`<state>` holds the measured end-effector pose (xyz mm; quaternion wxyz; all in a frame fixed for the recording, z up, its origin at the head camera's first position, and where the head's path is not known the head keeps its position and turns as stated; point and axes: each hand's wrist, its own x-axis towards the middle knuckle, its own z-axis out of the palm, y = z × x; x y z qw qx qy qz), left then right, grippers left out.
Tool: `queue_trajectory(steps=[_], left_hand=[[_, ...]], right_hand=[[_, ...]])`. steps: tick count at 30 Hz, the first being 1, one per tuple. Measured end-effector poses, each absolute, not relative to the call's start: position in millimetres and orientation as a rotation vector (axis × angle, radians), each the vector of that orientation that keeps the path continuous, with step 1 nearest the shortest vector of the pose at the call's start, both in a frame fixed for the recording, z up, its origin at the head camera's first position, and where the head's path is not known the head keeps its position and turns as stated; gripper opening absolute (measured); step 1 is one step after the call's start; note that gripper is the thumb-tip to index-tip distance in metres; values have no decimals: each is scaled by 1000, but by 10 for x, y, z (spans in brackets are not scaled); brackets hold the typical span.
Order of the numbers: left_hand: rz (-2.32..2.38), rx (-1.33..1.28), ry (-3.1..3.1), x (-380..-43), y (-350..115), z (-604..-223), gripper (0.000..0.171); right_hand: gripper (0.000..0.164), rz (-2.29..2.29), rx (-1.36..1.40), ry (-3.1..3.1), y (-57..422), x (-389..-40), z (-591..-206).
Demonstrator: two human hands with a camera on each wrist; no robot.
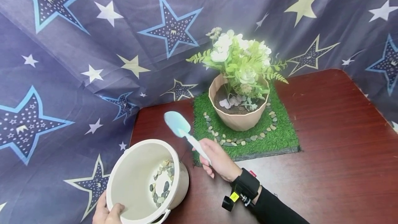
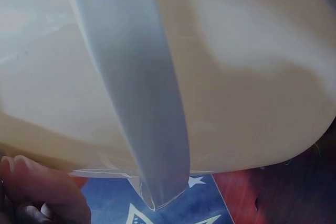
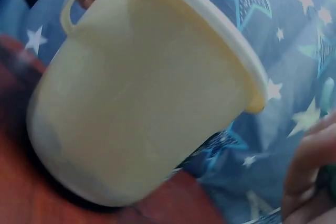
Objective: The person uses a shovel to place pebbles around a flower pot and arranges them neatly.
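Observation:
A cream plastic bucket point(image 1: 130, 168) leans at the near left, its mouth tilted up toward the head camera. Several smooth pebbles point(image 1: 160, 198) lie inside on its bottom. My left hand point(image 1: 109, 213) grips the bucket's rim at the near left, thumb over the inside. Close up in the left wrist view are the bucket's wall point(image 2: 252, 108) and its strap-like handle point(image 2: 136, 77). My right hand point(image 1: 219, 158) holds a small garden trowel point(image 1: 177, 123) by its white handle. The trowel's pale blue blade points up and left, above the table beyond the bucket.
A pink-beige flowerpot point(image 1: 239, 120) with white flowers and green leaves point(image 1: 240, 56) stands on a square of artificial grass point(image 1: 245, 151). A curved row of pebbles point(image 1: 253, 138) edges its front. Star-printed cloth point(image 1: 74, 54) hangs behind the reddish-brown table point(image 1: 342, 130).

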<state>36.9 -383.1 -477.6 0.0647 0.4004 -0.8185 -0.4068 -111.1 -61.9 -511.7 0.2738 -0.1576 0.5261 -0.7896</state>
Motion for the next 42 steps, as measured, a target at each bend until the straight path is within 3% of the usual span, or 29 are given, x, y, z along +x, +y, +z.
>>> queue_trajectory(steps=[7,15,27,42], left_hand=[[-1244,1185,-2501,384,-3878,-4785,82],[-1182,1146,-2440,347,-3737,-4780,78],[-1177,993,-2335,260,-3561,-4789,76],[-1326,985,-2217,250,-3567,-4802,77]], right_hand=[[23,-1814,-934,1989,-537,-929,-4776],[24,-1387,-1481,2509,-593,-783,-4707],[22,-1377,-1593,2633,-594,-797,-4763],[24,-1376,-1568,2623,-570,-821,-4816]])
